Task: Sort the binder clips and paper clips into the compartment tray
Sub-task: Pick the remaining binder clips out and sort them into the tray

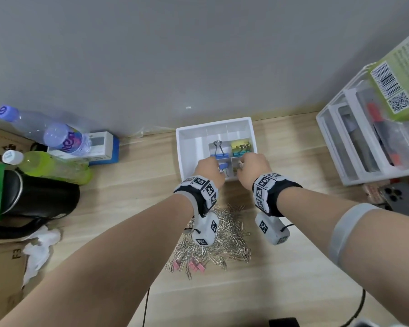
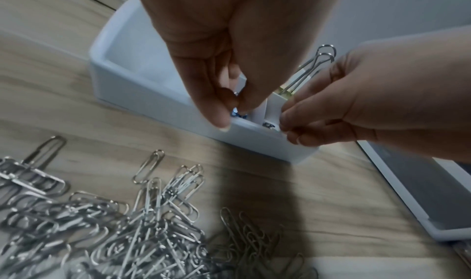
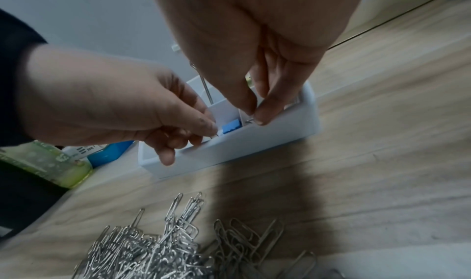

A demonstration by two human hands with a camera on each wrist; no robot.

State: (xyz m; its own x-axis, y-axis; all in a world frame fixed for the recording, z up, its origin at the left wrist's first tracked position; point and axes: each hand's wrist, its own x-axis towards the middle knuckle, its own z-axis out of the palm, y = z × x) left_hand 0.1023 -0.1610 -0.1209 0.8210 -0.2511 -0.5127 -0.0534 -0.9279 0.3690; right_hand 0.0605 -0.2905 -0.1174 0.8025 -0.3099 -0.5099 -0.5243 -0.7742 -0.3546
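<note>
A white compartment tray stands against the wall. Its middle cells hold a large blue binder clip with its handles up, and yellow and teal binder clips. My left hand reaches into the front left cell and pinches the wire handle of a small blue binder clip. My right hand dips into the front right cell, its fingertips pinching a small wire clip. A heap of silver paper clips lies on the table below my wrists, with pink binder clips at its near edge.
Two bottles, a blue and white box and a black bag crowd the left. Crumpled tissue lies near the bag. A white drawer unit, a green box and a phone are at the right.
</note>
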